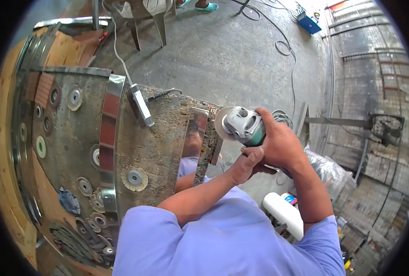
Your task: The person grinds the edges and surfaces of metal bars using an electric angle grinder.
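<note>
the left hand (247, 167) and right hand (283, 143) are both clamped around an angle grinder (242, 125), its disc (221, 124) just beside the edge of the bench (163, 142), where a shiny metal strip (191, 146) lies, with a power strip (142, 106) beyond and a chair (148, 6) farther off.

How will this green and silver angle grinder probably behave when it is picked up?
The angle grinder is probably heavy for its size, given its bulky, metallic-looking head. Its protruding pale round disc could chip if knocked.
</note>
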### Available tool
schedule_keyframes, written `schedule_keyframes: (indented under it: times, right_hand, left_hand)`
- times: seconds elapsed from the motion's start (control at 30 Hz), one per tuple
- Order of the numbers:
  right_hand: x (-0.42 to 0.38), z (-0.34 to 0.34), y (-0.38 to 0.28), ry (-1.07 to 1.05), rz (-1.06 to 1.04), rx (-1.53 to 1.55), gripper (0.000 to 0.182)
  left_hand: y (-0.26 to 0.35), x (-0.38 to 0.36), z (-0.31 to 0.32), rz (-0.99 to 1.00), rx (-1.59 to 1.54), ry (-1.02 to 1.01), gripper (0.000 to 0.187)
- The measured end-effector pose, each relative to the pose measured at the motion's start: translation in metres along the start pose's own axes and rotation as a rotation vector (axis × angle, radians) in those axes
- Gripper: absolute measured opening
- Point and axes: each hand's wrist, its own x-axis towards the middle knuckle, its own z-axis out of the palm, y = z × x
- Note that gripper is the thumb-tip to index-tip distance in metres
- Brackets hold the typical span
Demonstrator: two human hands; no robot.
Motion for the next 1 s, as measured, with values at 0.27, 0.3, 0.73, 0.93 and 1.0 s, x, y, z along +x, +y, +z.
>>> schedule_keyframes:
  times: [0.27,0.3,0.73,0.93,1.0]
  right_hand:
    - [0.021,-0.005,-0.024,0.011,-0.117,-0.161,0.099]
    - [0.023,-0.005,-0.026,-0.016,-0.093,-0.16,0.098]
    - [0.049,-0.008,-0.069,-0.112,-0.049,-0.294,0.094]
    - [0.047,-0.011,-0.08,-0.121,-0.044,-0.32,0.088]
    - [0.042,-0.013,-0.076,-0.126,-0.014,-0.303,0.086]
  left_hand:
    - [0.012,0.006,-0.011,0.131,-0.051,0.014,0.075]
    - [0.014,0.005,-0.01,0.13,-0.079,0.013,0.074]
    - [0.042,0.001,-0.006,0.252,-0.149,0.05,0.107]
    - [0.045,-0.001,-0.007,0.274,-0.158,0.024,0.102]
    - [0.039,0.001,-0.007,0.233,-0.147,0.004,0.1]
